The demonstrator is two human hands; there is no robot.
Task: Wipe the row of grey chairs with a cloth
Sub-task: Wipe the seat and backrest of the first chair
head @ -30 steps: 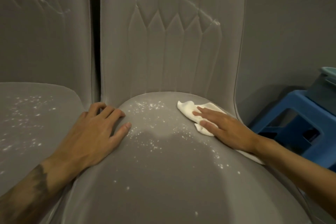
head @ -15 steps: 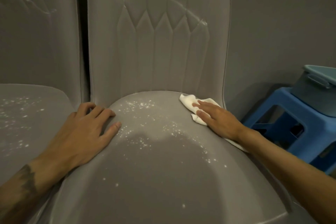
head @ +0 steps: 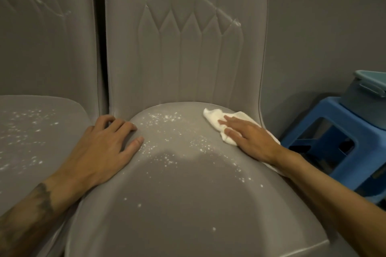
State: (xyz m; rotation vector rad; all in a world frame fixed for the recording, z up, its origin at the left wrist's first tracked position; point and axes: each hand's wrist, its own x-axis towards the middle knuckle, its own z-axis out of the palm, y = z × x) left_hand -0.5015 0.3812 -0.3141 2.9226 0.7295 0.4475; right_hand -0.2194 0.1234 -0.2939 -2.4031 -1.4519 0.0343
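Pressing flat on the crumpled white cloth [head: 213, 118], the right hand [head: 248, 140] has its grip apart, fingers straight, at the back right corner of the seat of the grey padded chair [head: 188, 204], much as half a second ago. The left hand [head: 102, 146], fingers spread and holding nothing, stays planted at the back left corner. The scattered white specks [head: 165, 119] between them remain unwiped.

The grey chair seat [head: 188, 204] carries scattered white specks [head: 165, 118] and a white cloth [head: 213, 118] at its back right.
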